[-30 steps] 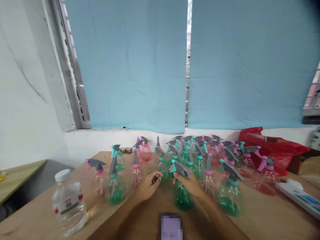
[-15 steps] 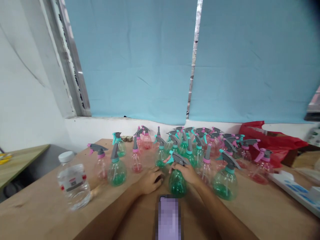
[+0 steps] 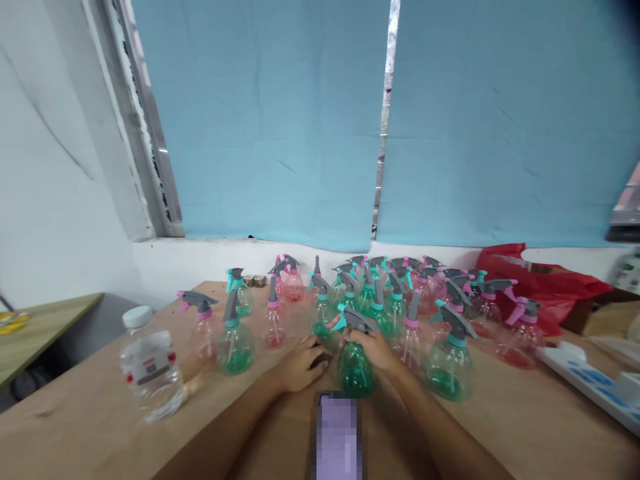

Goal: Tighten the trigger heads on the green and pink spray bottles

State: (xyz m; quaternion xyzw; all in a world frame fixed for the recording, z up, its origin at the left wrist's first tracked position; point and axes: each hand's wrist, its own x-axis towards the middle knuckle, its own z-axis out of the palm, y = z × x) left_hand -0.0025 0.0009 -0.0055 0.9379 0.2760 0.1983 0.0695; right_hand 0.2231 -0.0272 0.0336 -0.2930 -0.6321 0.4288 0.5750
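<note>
My right hand (image 3: 369,343) is wrapped round the neck of a green spray bottle (image 3: 355,373), just under its grey and turquoise trigger head. The bottle stands upright with some green liquid inside, and one finger reaches out toward the trigger. Left of it, my left hand (image 3: 299,365) rests on the wooden table (image 3: 225,417), empty, its fingers loosely bent and the thumb apart from them. A pink spray bottle (image 3: 275,327) and a green spray bottle (image 3: 235,350) stand beyond and left of that hand. Close to my right forearm is another green spray bottle (image 3: 449,370).
Several more pink and green spray bottles crowd the back of the table. A clear water bottle (image 3: 153,370) stands at the left. On the right lie a white power strip (image 3: 590,383) and a red plastic bag (image 3: 543,287). A phone (image 3: 339,437) is at the front.
The view has shifted very slightly. Both hands and the held spray bottle keep their places.
</note>
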